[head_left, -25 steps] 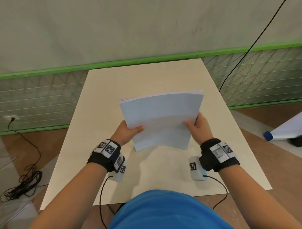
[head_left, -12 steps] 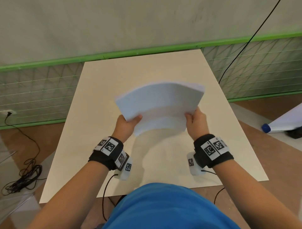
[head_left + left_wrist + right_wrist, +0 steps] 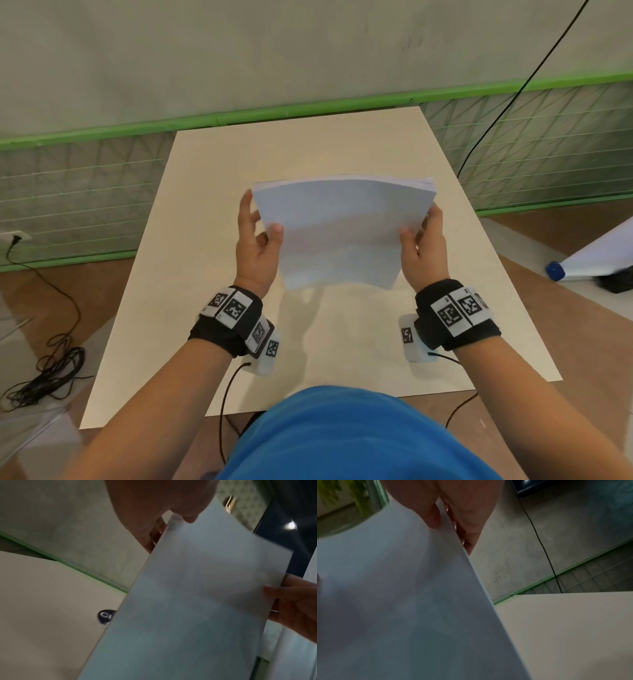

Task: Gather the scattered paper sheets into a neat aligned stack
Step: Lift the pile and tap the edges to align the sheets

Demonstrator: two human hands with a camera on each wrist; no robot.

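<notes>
A pale grey wall with a bright green strip and wire mesh fencing below it backs a cream rectangular table (image 3: 342, 144). In the head view, a thick stack of plain white paper sheets (image 3: 342, 233) is held upright and clear above the table's middle. The left hand (image 3: 255, 240) grips its left edge, thumb on the near face, fingers behind; the right hand (image 3: 424, 243) grips the right edge the same way. Half a second ago the stack bowed towards the far side with both hands low at its bottom corners; now the hands sit higher on the side edges and the top edge looks nearly flush. I judge the squaring-up close to done, with only setting the stack down left. Black cables lie coiled on the brown floor at left.

The left wrist view shows the stack (image 3: 197, 595) filling the frame, the left thumb on it, and a small dark round sticker (image 3: 105, 616) on the table behind.

The right wrist view, blurred, shows the right thumb clamped on the stack (image 3: 393, 601) over table and wall.
</notes>
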